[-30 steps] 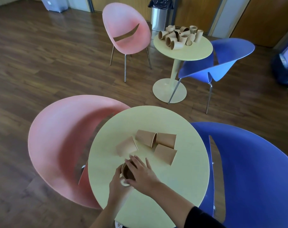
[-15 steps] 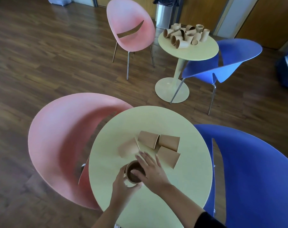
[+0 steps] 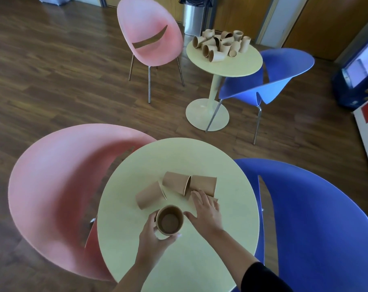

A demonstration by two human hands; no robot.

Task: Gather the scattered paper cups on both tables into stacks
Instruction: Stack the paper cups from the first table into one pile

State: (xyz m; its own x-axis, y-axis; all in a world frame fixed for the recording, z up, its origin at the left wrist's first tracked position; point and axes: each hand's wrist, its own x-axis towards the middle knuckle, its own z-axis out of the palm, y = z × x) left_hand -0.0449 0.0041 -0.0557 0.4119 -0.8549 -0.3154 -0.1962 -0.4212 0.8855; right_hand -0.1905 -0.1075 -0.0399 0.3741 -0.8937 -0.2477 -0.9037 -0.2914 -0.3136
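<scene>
Left hand (image 3: 152, 233) gripping upright cup (image 3: 169, 220), right hand (image 3: 206, 209) flat, seemingly touching fallen cup (image 3: 213, 200).

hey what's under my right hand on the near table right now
The right hand lies with straight fingers over a paper cup on its side; only a sliver shows past the fingers. The rest, including its mouth, is covered.

Bare tabletop (image 3: 227, 218) at frame right and bottom, three tipped cups (image 3: 174, 188) crowding the centre, pink chair (image 3: 52, 186) hemming the left edge, blue chair (image 3: 317, 224) the right
</scene>
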